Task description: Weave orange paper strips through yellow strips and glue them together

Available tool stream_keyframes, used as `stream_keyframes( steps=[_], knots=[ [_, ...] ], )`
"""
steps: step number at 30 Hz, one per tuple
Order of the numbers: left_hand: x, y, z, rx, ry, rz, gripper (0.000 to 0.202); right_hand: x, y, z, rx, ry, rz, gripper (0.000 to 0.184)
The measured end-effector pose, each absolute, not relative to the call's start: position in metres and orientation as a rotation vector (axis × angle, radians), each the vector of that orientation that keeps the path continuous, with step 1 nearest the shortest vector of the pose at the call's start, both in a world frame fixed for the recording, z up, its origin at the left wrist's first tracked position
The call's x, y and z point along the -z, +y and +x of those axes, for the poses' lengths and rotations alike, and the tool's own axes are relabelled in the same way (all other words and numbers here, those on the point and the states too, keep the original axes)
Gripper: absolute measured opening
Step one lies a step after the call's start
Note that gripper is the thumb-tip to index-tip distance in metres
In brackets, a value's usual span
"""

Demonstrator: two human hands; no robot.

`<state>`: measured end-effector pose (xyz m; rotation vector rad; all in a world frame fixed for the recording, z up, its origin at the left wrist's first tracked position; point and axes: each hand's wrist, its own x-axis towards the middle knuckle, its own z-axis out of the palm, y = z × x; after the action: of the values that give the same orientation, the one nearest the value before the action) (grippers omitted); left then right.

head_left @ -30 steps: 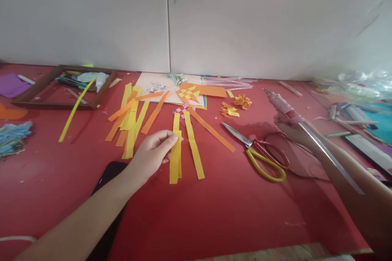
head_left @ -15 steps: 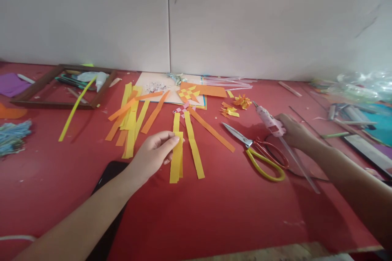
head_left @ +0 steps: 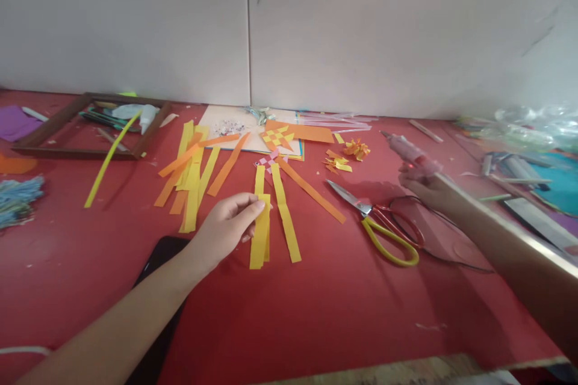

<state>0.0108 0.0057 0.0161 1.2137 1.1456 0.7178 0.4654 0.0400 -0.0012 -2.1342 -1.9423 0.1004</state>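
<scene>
My left hand (head_left: 228, 227) pinches a folded yellow paper strip (head_left: 260, 231) that lies on the red table (head_left: 316, 313). A second yellow strip (head_left: 286, 216) and a long orange strip (head_left: 311, 190) fan out from a small pink woven piece (head_left: 270, 160). My right hand (head_left: 428, 189) is closed round a pink glue gun (head_left: 409, 153), lifted above the table at the right, nozzle pointing up-left. A clear glue stick (head_left: 506, 222) juts back from it along my forearm.
Yellow-and-red scissors (head_left: 383, 225) lie between my hands. A heap of yellow and orange strips (head_left: 194, 171) is at centre left, a wooden frame (head_left: 85, 126) with tools at far left, a dark phone (head_left: 158, 264) under my left arm, and clutter (head_left: 528, 156) at right.
My right hand dipped the glue gun down toward the scissors half a second ago and has raised it again, up and to the right. My left hand has stayed on the yellow strip.
</scene>
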Motion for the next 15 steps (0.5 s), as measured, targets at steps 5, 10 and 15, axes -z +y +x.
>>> stream_keyframes(
  steps=[5,10,15],
  knots=[
    [-0.018,0.005,0.011,-0.698,1.157,1.203,0.03,-0.006,0.042,0.472,-0.243,-2.227,-2.077,0.013],
    [-0.019,0.004,0.013,-0.658,1.141,1.262,0.027,-0.018,0.051,0.475,-0.22,-2.337,-2.154,0.025],
    [-0.017,0.005,0.012,-0.605,1.157,1.332,0.029,-0.047,0.047,0.436,0.075,-2.199,-2.208,0.026]
  ],
)
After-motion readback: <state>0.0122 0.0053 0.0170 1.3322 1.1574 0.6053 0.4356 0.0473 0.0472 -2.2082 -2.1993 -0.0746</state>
